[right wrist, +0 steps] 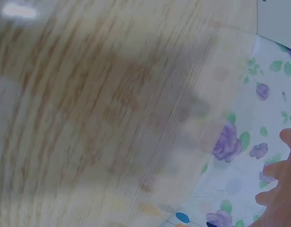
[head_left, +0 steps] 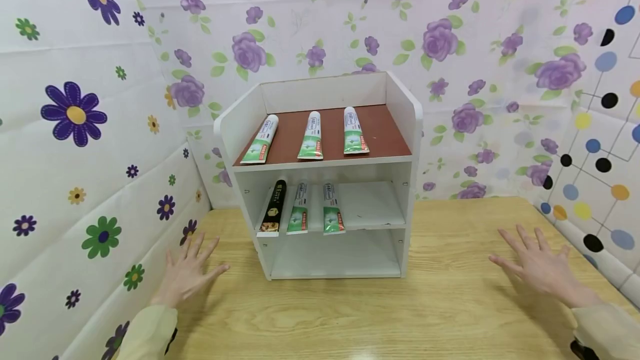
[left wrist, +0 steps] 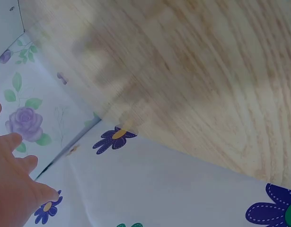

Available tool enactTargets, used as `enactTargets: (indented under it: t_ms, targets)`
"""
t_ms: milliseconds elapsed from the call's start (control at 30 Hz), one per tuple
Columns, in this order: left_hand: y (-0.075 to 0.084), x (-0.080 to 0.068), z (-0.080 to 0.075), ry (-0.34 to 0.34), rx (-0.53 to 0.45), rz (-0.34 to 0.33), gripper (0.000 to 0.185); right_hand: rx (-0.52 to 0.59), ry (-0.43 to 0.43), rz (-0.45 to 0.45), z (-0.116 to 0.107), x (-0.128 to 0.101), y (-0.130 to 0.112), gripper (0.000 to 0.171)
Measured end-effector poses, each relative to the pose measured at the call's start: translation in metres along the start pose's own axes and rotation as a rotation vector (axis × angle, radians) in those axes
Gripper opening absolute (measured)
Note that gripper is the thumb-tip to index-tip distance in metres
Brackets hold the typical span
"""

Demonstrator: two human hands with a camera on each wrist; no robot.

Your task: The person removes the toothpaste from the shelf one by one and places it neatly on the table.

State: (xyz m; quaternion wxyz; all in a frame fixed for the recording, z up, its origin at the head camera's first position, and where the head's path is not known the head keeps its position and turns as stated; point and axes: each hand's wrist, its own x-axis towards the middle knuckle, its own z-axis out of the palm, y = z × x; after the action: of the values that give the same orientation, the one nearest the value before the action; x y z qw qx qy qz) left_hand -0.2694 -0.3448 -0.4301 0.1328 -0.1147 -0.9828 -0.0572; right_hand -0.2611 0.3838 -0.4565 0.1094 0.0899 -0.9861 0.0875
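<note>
My left hand [head_left: 186,275], fingers spread, is over the left side of the table and holds nothing. On the right side my right hand [head_left: 542,265] is likewise spread, with nothing in it. Between them stands a white shelf unit [head_left: 325,164]. Its brown top carries three green-and-white toothpaste tubes, at left [head_left: 261,139], middle [head_left: 312,136] and right [head_left: 354,131]. On the middle shelf lie a black toothpaste tube [head_left: 274,207] and two green-and-white tubes [head_left: 298,208]. Each wrist view shows part of its hand's fingers at the edge.
The wooden table [head_left: 340,315] runs beneath the unit and both hands. A flower-patterned cloth [head_left: 310,26] hangs behind, with another [head_left: 90,182] along the left and a dotted cloth [head_left: 600,143] on the right. Below the tubes is the unit's bottom compartment [head_left: 332,257].
</note>
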Motion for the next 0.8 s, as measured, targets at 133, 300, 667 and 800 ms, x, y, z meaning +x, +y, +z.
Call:
enactTargets:
  t_ms: [133,300,667,800]
  targets:
    - [-0.002,0.001,-0.001,0.003,0.011,0.010,0.075,0.001,-0.007,-0.007,0.000,0.001,0.001,0.081]
    - [-0.005,0.005,-0.008,-0.006,0.011,0.008,0.075,0.017,-0.025,-0.012,-0.004,0.005,0.002,0.080]
    - [-0.003,0.030,-0.054,0.034,-0.018,0.035,0.080,0.132,-0.022,-0.057,-0.032,0.026,-0.008,0.080]
    - [-0.002,0.042,-0.074,0.073,-0.027,0.062,0.081,0.105,-0.007,-0.077,-0.051,0.038,-0.016,0.080]
